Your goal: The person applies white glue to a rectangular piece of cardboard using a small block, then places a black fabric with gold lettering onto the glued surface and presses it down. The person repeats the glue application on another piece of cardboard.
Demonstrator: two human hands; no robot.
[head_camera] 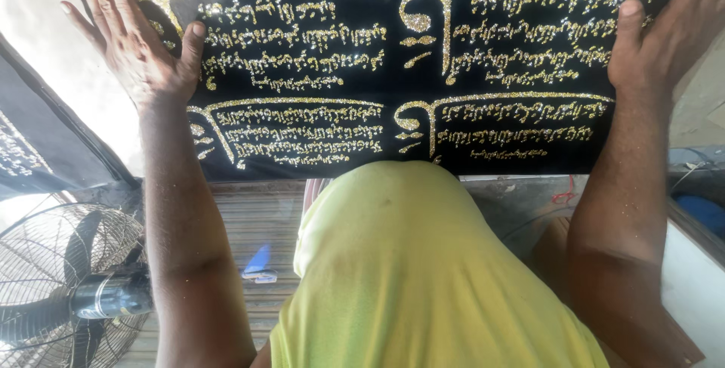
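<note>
A black cloth panel [393, 134] with gold glitter script in four framed blocks fills the upper middle of the head view. My left hand [132, 35] presses flat on its left edge, fingers spread, thumb lying on the cloth. My right hand [664, 32] rests on the right edge, thumb on the black fabric, fingers partly cut off by the frame. Both forearms reach up to the panel. My yellow-green shirt [423, 277] covers the lower middle and hides the panel's lower edge there.
A wire-caged fan [68, 285] stands at the lower left. Another black panel [30, 149] with gold script leans at the left. A small blue and white object [259, 264] lies on the ribbed floor. A blue thing [702, 213] sits at the right.
</note>
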